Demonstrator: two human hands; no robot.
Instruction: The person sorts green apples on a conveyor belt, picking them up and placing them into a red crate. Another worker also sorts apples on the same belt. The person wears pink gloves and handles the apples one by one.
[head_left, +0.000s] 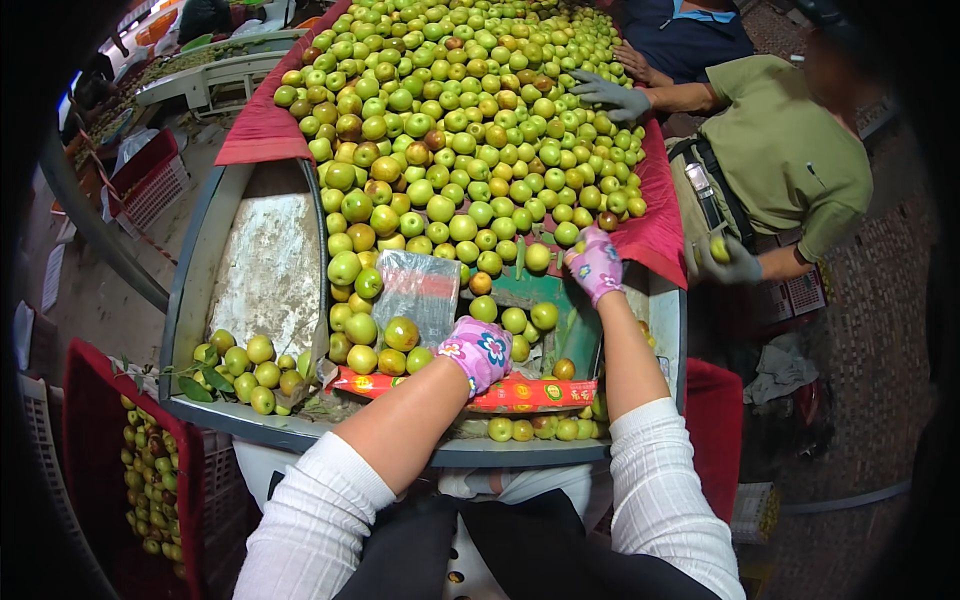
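My right hand (596, 264), in a pink floral glove, reaches to the near right edge of a large heap of green and brownish jujubes (457, 135). A bit of yellow-green shows at its fingertips; whether it grips a fruit is unclear. My left hand (480, 351), in a matching glove, is lower and nearer to me, beside a few loose jujubes (401, 334). Its fingers are hidden behind the back of the hand. Just beyond it lies a plastic-wrapped block (417, 289). A red printed wrapper strip (536, 393) stretches beneath my left wrist.
The sorting table (266, 255) has a raised grey rim, with red cloth (262, 127) along its sides. At lower left stands a red-lined crate (191, 480) containing jujubes. A co-worker's gloved hand (611, 96) touches the heap; their other gloved hand (724, 259) holds a fruit.
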